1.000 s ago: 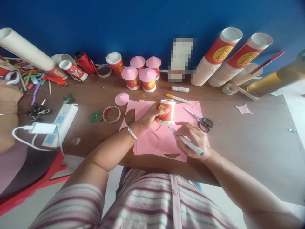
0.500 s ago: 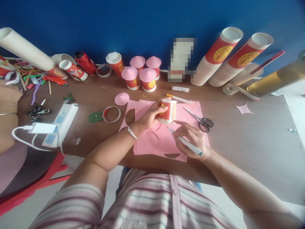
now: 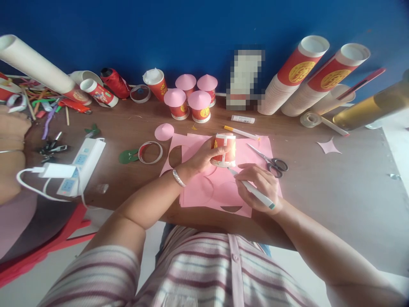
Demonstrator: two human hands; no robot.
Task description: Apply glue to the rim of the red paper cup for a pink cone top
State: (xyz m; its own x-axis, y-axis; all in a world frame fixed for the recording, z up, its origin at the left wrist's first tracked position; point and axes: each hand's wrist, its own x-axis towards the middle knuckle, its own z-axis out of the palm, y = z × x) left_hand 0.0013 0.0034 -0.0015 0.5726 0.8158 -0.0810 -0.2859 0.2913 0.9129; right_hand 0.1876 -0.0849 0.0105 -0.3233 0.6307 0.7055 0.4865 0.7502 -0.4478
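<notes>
My left hand [image 3: 206, 154] is wrapped round a red paper cup [image 3: 226, 158] with gold print and a white rim at its lower end. Just below and to the right of it, my right hand [image 3: 257, 185] grips a white marker [image 3: 260, 196] with a green end. The marker's tip points at the cup's lower rim; whether it touches, I cannot tell. Under both hands lie pink paper sheets [image 3: 194, 192] with round holes cut out. Black-handled scissors [image 3: 270, 161] rest on the paper's right side, and an orange-capped marker [image 3: 241, 132] lies behind the cup.
Several cups with pink cone tops [image 3: 200, 100] stand at the back, near a glue stick [image 3: 243, 119]. Tall cup stacks [image 3: 289, 85] lean right. A tape roll [image 3: 150, 152], pink cone [image 3: 164, 131] and power strip [image 3: 81, 164] are on the left, beside another person's arm [image 3: 12, 149].
The cup has been turned in my left hand, so a white seam strip now faces me more. My right hand and marker have shifted slightly right.
</notes>
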